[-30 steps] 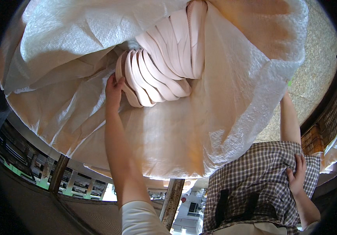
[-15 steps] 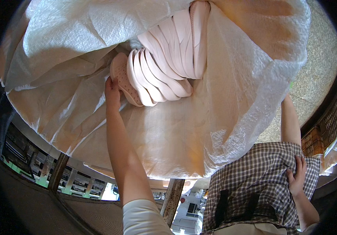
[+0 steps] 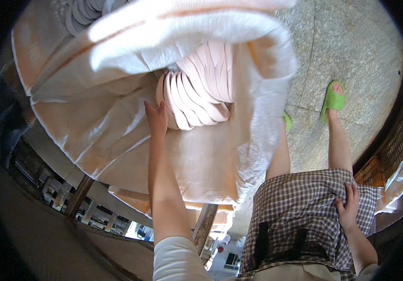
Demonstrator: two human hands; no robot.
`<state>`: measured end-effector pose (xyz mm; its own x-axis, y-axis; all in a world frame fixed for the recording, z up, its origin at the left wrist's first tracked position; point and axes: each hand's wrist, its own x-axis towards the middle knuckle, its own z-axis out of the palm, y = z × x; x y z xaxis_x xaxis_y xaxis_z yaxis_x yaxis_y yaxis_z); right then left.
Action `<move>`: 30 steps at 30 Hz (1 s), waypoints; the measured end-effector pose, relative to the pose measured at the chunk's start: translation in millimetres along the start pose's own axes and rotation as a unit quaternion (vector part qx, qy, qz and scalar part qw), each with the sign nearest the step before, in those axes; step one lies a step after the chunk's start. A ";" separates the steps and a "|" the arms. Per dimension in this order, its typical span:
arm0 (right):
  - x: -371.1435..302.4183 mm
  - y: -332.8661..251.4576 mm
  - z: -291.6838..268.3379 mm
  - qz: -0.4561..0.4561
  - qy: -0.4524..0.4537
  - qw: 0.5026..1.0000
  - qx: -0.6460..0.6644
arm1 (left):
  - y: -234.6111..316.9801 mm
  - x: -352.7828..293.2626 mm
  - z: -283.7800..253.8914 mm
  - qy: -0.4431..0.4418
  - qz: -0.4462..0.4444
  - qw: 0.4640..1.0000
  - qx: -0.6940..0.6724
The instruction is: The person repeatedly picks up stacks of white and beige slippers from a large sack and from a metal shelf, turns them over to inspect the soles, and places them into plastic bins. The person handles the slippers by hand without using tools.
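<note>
A packed row of pale pink foam pieces that look like shoe soles [image 3: 194,100] stands on edge inside a large white woven sack [image 3: 93,133]. A second row, partly hidden by the sack's fold, is packed behind it. My left hand [image 3: 158,116] is at the left end of the front row, beside its outermost sole. Its fingers are spread, and nothing shows in them; whether a fingertip touches the sole I cannot tell. My right hand [image 3: 349,210] lies on the checked apron [image 3: 300,201] over my lap, fingers stretched out and holding nothing.
Grey curved pieces [image 3: 86,14] sit beyond the sack at the far left. Speckled floor [image 3: 361,51] lies to the right, with my feet in green slippers [image 3: 334,100]. A metal post [image 3: 206,229] is below the sack; a wicker-like basket [image 3: 375,171] stands at the right edge.
My left hand has let go of the dotted end sole, which now stands edge-on against the row. The sack's right side has drawn leftward, baring floor and slippers. My right hand stays on my lap.
</note>
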<state>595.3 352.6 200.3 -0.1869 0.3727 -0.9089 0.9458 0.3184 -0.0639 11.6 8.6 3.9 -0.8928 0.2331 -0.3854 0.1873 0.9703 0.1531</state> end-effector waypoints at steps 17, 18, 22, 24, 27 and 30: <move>-5.4 42.3 6.1 -0.076 0.053 0.987 0.131 | 203.0 -321.5 -103.9 -0.146 0.217 0.963 -0.058; -10.4 48.3 4.4 -0.087 0.052 0.987 0.126 | 202.4 -342.8 -101.0 -0.188 0.217 0.956 -0.068; -57.0 73.6 25.3 -0.136 0.029 0.978 0.154 | 165.5 -448.5 -103.7 -0.265 0.207 0.935 0.112; -82.4 98.9 29.5 -0.144 0.060 0.973 0.172 | 158.1 -492.4 -97.8 -0.390 0.119 0.910 0.071; -123.2 122.9 50.8 -0.059 0.050 0.990 0.118 | 128.0 -534.0 -99.7 -0.359 0.127 0.925 -0.012; -145.4 127.0 54.4 -0.056 0.015 0.996 0.071 | 115.1 -546.6 -115.6 -0.333 0.169 0.927 -0.045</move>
<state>757.0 291.5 301.9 -0.2989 0.3677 -0.8806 0.9463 0.2334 -0.2237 473.8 -14.6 337.4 -0.3336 0.5409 -0.7721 0.3483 0.8318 0.4322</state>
